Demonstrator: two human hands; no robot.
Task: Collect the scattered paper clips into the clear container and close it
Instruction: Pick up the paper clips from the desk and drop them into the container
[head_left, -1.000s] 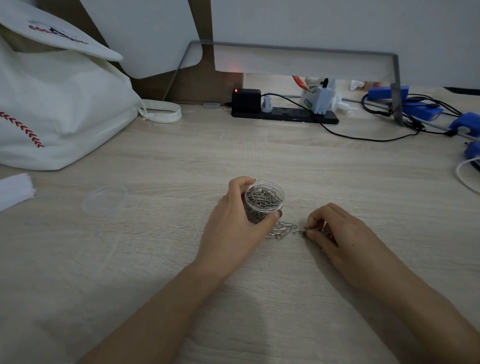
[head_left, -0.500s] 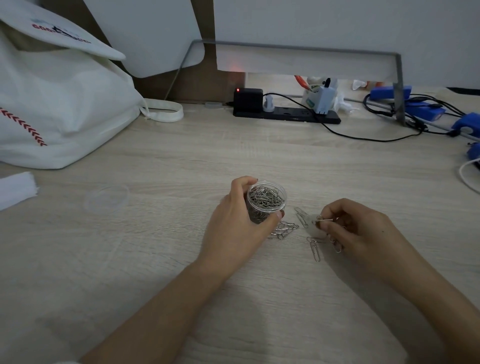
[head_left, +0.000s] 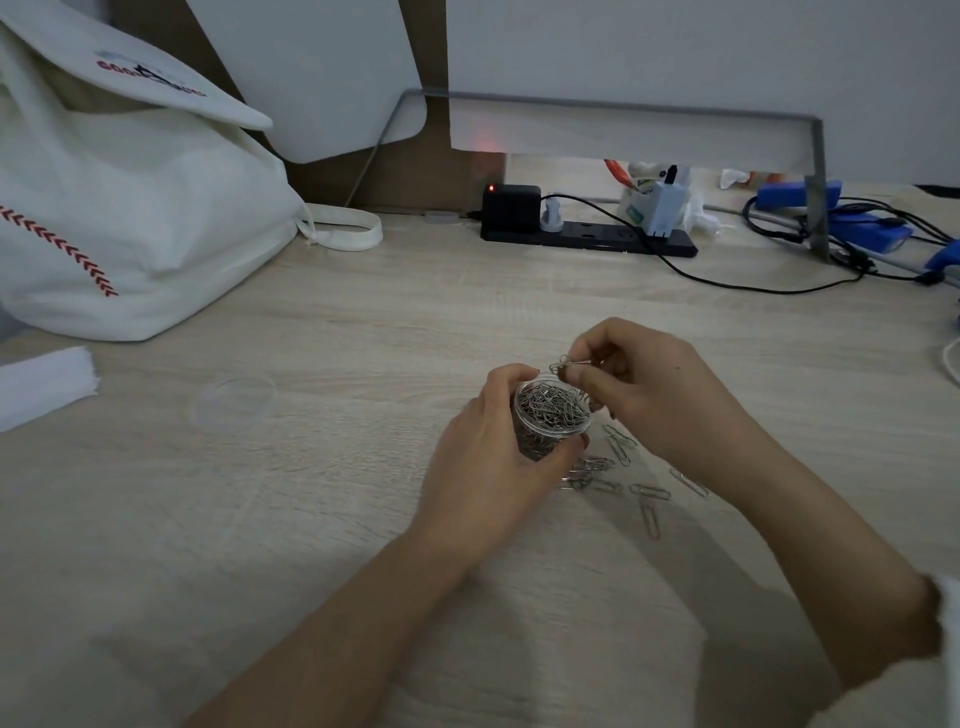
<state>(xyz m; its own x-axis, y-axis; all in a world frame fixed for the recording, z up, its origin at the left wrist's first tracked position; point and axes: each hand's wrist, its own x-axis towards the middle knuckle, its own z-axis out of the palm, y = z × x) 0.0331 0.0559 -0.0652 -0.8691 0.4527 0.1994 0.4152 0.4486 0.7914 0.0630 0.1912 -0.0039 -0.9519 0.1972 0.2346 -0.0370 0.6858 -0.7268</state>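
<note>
A small clear container (head_left: 551, 422), nearly full of silver paper clips, stands upright on the wooden desk (head_left: 363, 519). My left hand (head_left: 493, 462) wraps around its side. My right hand (head_left: 654, 395) hovers just right of the container's rim and pinches a few paper clips (head_left: 569, 362) above the opening. Several loose paper clips (head_left: 618, 478) lie on the desk to the right of the container, under my right wrist. The clear round lid (head_left: 235, 401) rests flat on the desk well to the left.
A white drawstring bag (head_left: 130, 223) fills the back left. A white paper slip (head_left: 41, 384) lies at the left edge. A black power strip (head_left: 587, 239) with plugs and cables runs along the back, with blue items (head_left: 841, 218) at the far right.
My right hand lifted from the desk with a few clips and moved up and left to the container's opening. Loose clips it covered now show. My left hand stayed on the container.
</note>
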